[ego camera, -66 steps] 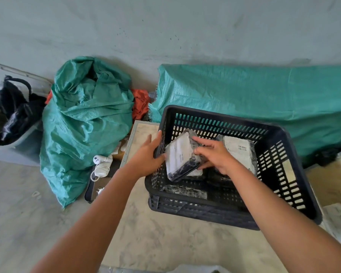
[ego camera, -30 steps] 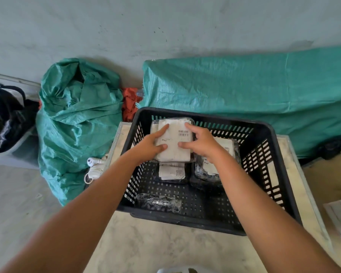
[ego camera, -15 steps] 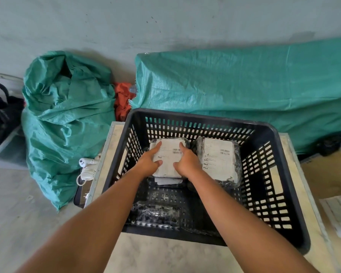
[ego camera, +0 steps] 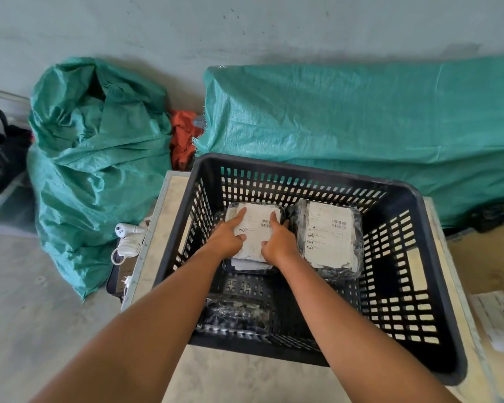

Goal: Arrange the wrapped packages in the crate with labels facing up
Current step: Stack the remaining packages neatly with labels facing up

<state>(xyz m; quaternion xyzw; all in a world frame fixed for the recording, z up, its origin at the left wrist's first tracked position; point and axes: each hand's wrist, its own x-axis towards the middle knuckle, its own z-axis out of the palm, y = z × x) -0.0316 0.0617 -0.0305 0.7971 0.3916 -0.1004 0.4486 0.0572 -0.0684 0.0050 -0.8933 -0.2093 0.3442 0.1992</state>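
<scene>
A black slatted crate (ego camera: 405,196) stands on a pale table. Both of my hands reach into it and press on a wrapped package (ego camera: 256,219) lying label up at the back left, stacked on another package whose white edge shows beneath. My left hand (ego camera: 227,238) grips its left side, and my right hand (ego camera: 277,242) grips its right side. Beside it at the back right lies a second labelled package (ego camera: 329,234), label up. A dark wrapped package (ego camera: 236,312) with no label showing lies at the crate's front left.
A stuffed green sack (ego camera: 99,158) stands on the floor at left, and a long green tarp-covered bundle (ego camera: 361,117) lies behind the crate. A white plug and cable (ego camera: 128,239) lie by the table's left edge. Papers (ego camera: 501,318) rest at right.
Both hands turned the package label up and lowered it from above the rim onto the back-left stack inside the crate. The camera view has shifted slightly.
</scene>
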